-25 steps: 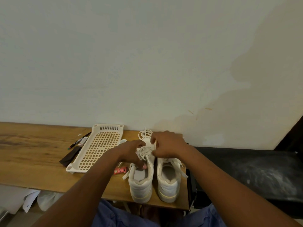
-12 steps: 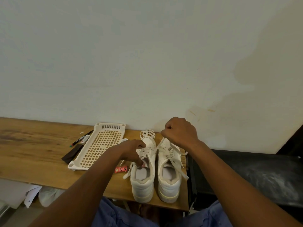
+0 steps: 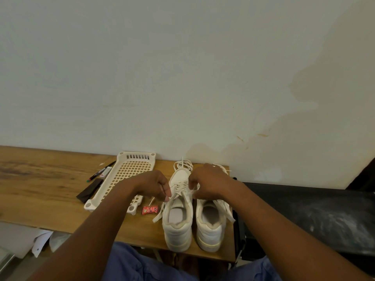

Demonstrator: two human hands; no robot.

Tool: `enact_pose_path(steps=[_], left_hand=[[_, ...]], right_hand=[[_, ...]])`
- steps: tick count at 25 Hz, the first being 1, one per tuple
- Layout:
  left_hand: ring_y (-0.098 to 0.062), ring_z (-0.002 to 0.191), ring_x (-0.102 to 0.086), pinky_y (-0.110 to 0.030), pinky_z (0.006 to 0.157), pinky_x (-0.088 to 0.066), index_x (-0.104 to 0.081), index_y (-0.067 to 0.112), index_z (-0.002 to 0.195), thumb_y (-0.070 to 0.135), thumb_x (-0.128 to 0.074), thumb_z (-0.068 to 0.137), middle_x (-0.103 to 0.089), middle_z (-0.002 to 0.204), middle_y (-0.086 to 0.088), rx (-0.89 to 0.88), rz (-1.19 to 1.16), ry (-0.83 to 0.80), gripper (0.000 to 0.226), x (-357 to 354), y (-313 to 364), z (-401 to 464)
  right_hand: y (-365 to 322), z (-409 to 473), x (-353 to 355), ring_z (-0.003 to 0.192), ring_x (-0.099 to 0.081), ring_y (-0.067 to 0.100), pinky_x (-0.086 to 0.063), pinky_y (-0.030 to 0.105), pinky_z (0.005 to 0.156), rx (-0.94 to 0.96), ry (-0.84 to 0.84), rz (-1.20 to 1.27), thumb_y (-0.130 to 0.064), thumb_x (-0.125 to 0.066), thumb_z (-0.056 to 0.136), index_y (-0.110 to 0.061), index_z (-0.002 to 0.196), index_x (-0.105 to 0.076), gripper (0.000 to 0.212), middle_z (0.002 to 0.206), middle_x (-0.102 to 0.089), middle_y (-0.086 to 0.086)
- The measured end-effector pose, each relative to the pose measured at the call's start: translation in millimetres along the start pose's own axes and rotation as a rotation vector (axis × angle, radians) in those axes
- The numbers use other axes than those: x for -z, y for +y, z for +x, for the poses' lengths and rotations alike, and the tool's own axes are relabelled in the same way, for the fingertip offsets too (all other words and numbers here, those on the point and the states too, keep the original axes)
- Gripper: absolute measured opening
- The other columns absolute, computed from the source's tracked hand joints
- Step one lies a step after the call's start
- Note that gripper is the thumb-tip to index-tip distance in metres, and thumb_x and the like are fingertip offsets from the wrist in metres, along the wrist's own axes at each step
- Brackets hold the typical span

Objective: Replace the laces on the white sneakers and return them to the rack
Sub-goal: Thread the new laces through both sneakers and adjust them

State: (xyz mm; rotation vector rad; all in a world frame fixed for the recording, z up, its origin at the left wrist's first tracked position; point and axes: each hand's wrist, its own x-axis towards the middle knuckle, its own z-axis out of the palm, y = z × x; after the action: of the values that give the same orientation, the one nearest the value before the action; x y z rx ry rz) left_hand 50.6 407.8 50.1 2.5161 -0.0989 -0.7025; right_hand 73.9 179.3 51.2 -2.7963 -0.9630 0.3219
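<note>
Two white leather sneakers [image 3: 192, 218] on wooden table [image 3: 40, 189] | L hand [image 3: 154, 185] & R hand [image 3: 209, 183] each pinching white lace [image 3: 182, 188] of left shoe

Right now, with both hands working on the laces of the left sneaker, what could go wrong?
1. The left hand and right hand pull lace on the left sneaker; a hard tug could drag it toward the table edge, which is close to its heel.
2. The right sneaker has loose laces hanging over its side; they might snag.
</note>
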Motion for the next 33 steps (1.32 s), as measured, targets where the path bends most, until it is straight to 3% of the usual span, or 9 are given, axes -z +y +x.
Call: enact_pose_path(steps=[5, 7, 9, 11, 15, 19, 24, 30, 33], left_hand=[[-0.003, 0.079, -0.067, -0.028, 0.079, -0.057, -0.080, 0.024, 0.083, 0.010, -0.078, 0.085, -0.078, 0.088, 0.007, -0.015, 0.007, -0.007, 0.015, -2, -2, 6], [-0.008, 0.082, -0.070, -0.026, 0.080, -0.059, -0.079, 0.018, 0.083, 0.008, -0.077, 0.086, -0.078, 0.091, 0.000, -0.009, -0.021, -0.025, 0.011, -1, -5, 8], [-0.019, 0.086, -0.072, -0.033, 0.087, -0.059, -0.079, 0.006, 0.088, 0.008, -0.077, 0.085, -0.077, 0.094, -0.011, 0.007, -0.073, -0.020, 0.004, -1, -7, 10], [-0.020, 0.079, -0.067, -0.033, 0.083, -0.057, -0.076, 0.002, 0.084, 0.010, -0.076, 0.085, -0.073, 0.087, -0.019, 0.037, -0.099, -0.007, 0.008, -1, -9, 12], [-0.018, 0.073, -0.061, -0.028, 0.073, -0.052, -0.072, 0.008, 0.084, 0.010, -0.071, 0.089, -0.069, 0.078, -0.009, 0.075, -0.128, -0.017, 0.005, -1, -8, 11], [-0.018, 0.084, -0.070, -0.034, 0.087, -0.057, -0.074, 0.001, 0.103, 0.007, -0.068, 0.092, -0.079, 0.092, -0.008, 0.038, -0.210, -0.012, 0.014, 2, -9, 6], [-0.012, 0.087, -0.072, -0.029, 0.087, -0.058, -0.080, 0.015, 0.092, 0.009, -0.075, 0.088, -0.079, 0.091, 0.002, -0.022, -0.082, -0.016, 0.008, 0, -8, 6], [-0.012, 0.079, -0.066, -0.027, 0.081, -0.057, -0.077, 0.004, 0.092, 0.000, -0.069, 0.090, -0.079, 0.087, -0.006, 0.132, -0.217, 0.010, 0.009, -3, -8, 12], [-0.014, 0.083, -0.068, -0.029, 0.085, -0.058, -0.077, 0.004, 0.095, 0.001, -0.069, 0.091, -0.079, 0.093, -0.008, 0.102, -0.193, 0.028, 0.009, -3, -8, 12]], right_hand=[[-9, 8, -16, 0.089, -0.062, 0.019, -0.046, 0.033, 0.074, 0.073, 0.085, -0.063, -0.036, -0.076, 0.084, -0.027, 0.088, -0.076, 0.010, 0.091, -0.073, -0.003], [-7, 7, -15, 0.086, -0.060, 0.016, -0.041, 0.032, 0.075, 0.068, 0.091, -0.055, -0.036, -0.074, 0.085, -0.027, 0.086, -0.075, 0.009, 0.089, -0.072, -0.005], [-7, 5, -13, 0.083, -0.057, 0.013, -0.037, 0.031, 0.075, 0.055, 0.068, -0.041, -0.034, -0.074, 0.085, -0.028, 0.085, -0.075, 0.007, 0.090, -0.072, -0.007], [-7, 5, -12, 0.083, -0.059, 0.013, -0.043, 0.031, 0.073, 0.050, 0.030, -0.022, -0.031, -0.074, 0.084, -0.026, 0.083, -0.075, 0.006, 0.088, -0.073, -0.008], [-7, 5, -12, 0.085, -0.064, 0.012, -0.057, 0.038, 0.082, 0.052, -0.017, -0.001, -0.030, -0.075, 0.083, -0.027, 0.083, -0.077, 0.004, 0.088, -0.073, -0.009], [-5, 6, -15, 0.086, -0.065, 0.012, -0.059, 0.039, 0.084, 0.030, -0.029, 0.065, -0.032, -0.071, 0.087, -0.025, 0.091, -0.079, 0.011, 0.092, -0.074, -0.006], [-5, 6, -16, 0.085, -0.063, 0.012, -0.059, 0.040, 0.083, 0.000, -0.020, 0.098, -0.026, -0.069, 0.085, -0.024, 0.088, -0.077, 0.009, 0.090, -0.073, -0.006], [-6, 5, -12, 0.087, -0.057, 0.007, -0.056, 0.035, 0.086, 0.010, 0.005, 0.085, -0.027, -0.072, 0.087, -0.027, 0.094, -0.079, 0.010, 0.097, -0.074, -0.010], [-7, 5, -14, 0.085, -0.058, 0.009, -0.056, 0.037, 0.086, 0.016, 0.008, 0.051, -0.028, -0.071, 0.087, -0.026, 0.094, -0.078, 0.009, 0.095, -0.074, -0.008]])
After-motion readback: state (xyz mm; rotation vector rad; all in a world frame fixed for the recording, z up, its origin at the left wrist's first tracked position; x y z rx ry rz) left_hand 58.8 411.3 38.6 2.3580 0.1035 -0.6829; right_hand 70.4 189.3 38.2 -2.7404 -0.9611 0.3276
